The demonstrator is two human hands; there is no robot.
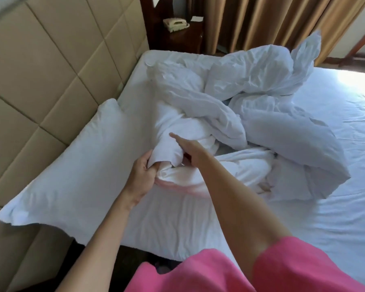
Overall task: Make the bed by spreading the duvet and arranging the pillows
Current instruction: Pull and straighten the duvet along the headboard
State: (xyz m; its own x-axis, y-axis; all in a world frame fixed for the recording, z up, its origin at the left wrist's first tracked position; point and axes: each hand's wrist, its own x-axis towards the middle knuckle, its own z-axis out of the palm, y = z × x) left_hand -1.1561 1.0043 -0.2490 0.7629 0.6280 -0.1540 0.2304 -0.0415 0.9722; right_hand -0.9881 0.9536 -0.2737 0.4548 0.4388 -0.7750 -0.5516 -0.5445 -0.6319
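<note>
Headboard: the beige padded panel headboard (40, 66) runs along your left, behind the bed.
Pillow: a white rectangular fabric pillow (72, 165) lies flat against that headboard, near the bed's close edge.
Left hand: your left hand (142, 175) is clenched on a bunched fold of the crumpled white fabric duvet (251, 114), just right of the pillow, thumb tucked under the cloth.
Right hand: your right hand (190, 150) grasps the same bunch from the other side, its forefinger stretched out over the fold.
Duvet: it sits heaped in the middle of the bed, one corner sticking up at the far side.
Sheet: the white fitted bed sheet (335, 207) lies bare to your right.
Nightstand: a dark wooden nightstand (177, 39) with a pale corded telephone (176, 24) stands beyond the bed's far corner.
</note>
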